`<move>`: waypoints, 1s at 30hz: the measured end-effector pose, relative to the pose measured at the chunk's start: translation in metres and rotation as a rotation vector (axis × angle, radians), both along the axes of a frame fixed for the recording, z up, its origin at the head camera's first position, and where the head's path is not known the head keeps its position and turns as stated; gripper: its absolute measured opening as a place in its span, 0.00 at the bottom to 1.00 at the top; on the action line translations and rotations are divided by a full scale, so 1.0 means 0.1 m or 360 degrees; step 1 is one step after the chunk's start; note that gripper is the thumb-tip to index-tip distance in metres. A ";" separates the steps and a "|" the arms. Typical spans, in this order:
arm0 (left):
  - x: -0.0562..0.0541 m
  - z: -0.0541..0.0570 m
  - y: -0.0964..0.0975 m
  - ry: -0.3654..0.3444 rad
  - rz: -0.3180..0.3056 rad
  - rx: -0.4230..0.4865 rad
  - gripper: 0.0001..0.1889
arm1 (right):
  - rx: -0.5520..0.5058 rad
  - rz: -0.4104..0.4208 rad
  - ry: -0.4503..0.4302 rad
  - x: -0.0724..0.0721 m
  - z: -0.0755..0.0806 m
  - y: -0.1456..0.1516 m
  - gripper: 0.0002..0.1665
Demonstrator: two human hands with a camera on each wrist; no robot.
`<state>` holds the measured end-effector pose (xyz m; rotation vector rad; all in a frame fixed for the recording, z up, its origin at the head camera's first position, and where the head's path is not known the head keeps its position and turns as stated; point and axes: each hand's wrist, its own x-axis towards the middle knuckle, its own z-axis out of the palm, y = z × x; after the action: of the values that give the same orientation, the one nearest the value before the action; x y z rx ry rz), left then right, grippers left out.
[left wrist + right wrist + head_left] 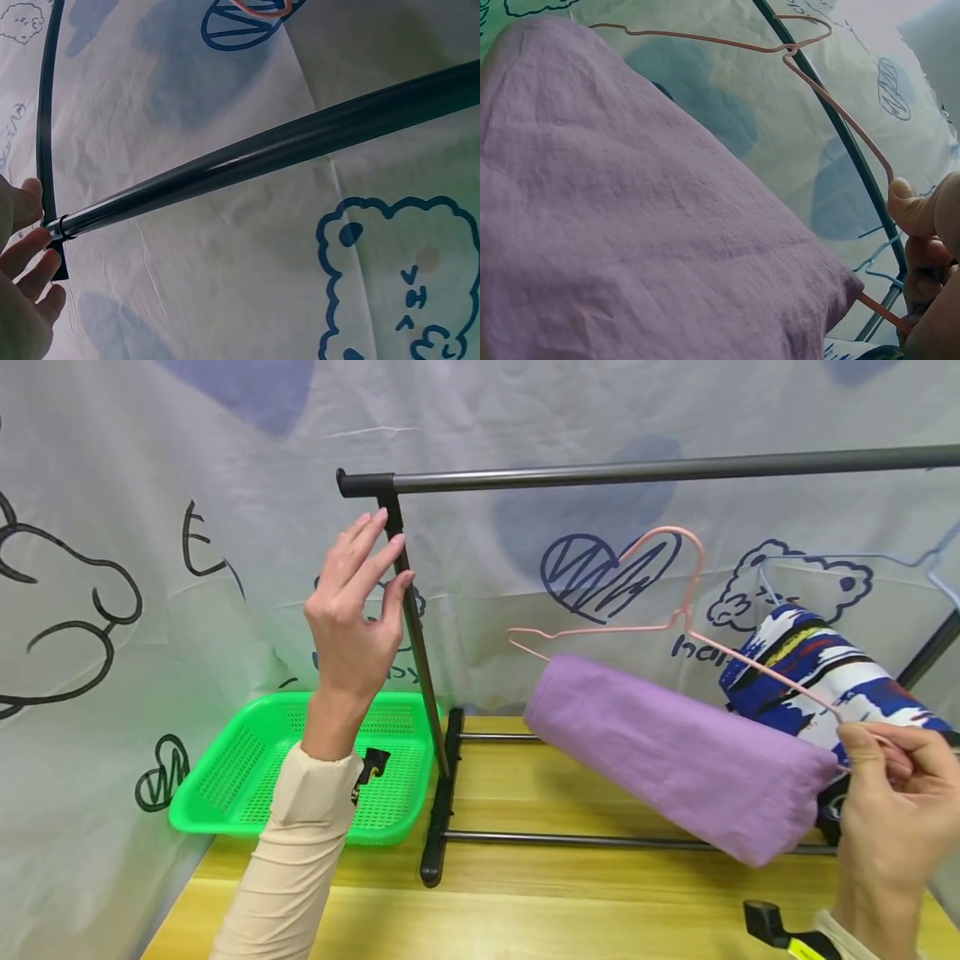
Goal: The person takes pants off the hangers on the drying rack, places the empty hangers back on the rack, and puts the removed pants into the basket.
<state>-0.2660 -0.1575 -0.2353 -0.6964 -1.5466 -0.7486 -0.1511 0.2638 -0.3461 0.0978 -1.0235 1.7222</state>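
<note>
My right hand (900,797) pinches one end of a pink clothes hanger (615,631). A folded purple cloth (675,760) drapes over the hanger's lower bar, tilted down to the right. The hanger's hook appears below the black rail (600,472) of a clothes rack, apart from it. Near the rack's left upright my left hand (352,602) is raised with its fingers loosely extended, holding nothing. In the left wrist view, the fingers (36,281) appear by the rail's end joint; whether they touch it I cannot tell.
A blue hanger (832,557) carries a blue, white and multicoloured patterned cloth (817,668) at the right, behind the purple one. A green plastic basket (187,814) stands left of the rack on the wooden table (525,910). Behind hangs a white drawn-on curtain (465,410).
</note>
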 end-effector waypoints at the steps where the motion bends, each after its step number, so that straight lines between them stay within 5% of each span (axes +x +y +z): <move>1: 0.01 -0.05 -0.02 -0.0009 -0.0008 -0.0004 0.14 | -0.0016 0.0012 0.0013 0.00 0.00 -0.01 0.12; 11: 0.15 -0.47 -0.15 -0.0173 -0.0105 -0.0055 0.15 | 0.0003 -0.0051 -0.0039 0.00 -0.04 -0.06 0.14; 16: 0.23 -0.71 -0.21 -0.0306 -0.0124 -0.0056 0.15 | -0.0025 0.0030 0.0012 -0.02 -0.04 -0.09 0.13; 26: 0.35 -1.05 -0.28 -0.0507 -0.0208 -0.0095 0.19 | -0.0075 0.0100 0.0060 -0.03 -0.03 -0.11 0.10; 30: 0.38 -1.15 -0.30 -0.0572 -0.0236 -0.0089 0.21 | 0.0065 0.0032 -0.0013 -0.05 -0.04 -0.12 0.11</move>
<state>-0.2283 -0.1870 -0.3503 -0.7527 -1.8611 -0.9848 -0.1564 0.2518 -0.3502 0.1277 -1.0673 1.7212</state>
